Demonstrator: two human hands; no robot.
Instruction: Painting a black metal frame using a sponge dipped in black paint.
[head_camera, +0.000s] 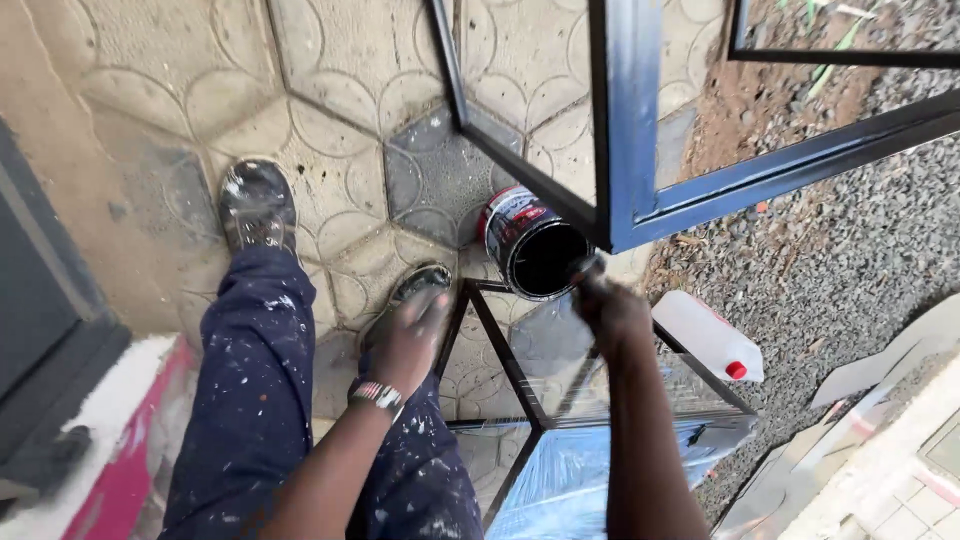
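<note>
My right hand is closed around a dark paintbrush handle that points toward an open paint can lying tilted on the paving, its inside dark. My left hand, blurred, hangs with fingers apart over my paint-spattered blue trousers, holding nothing; a striped band is on its wrist. A dark blue painted metal frame stands just above the can. A black metal stand with a glass-like top sits beneath my right arm.
My two paint-flecked shoes rest on patterned paving slabs. A white plastic bottle with a red cap lies on gravel at the right. A dark wall edge and pink-white kerb are at the left. Pale sheets lie at the lower right.
</note>
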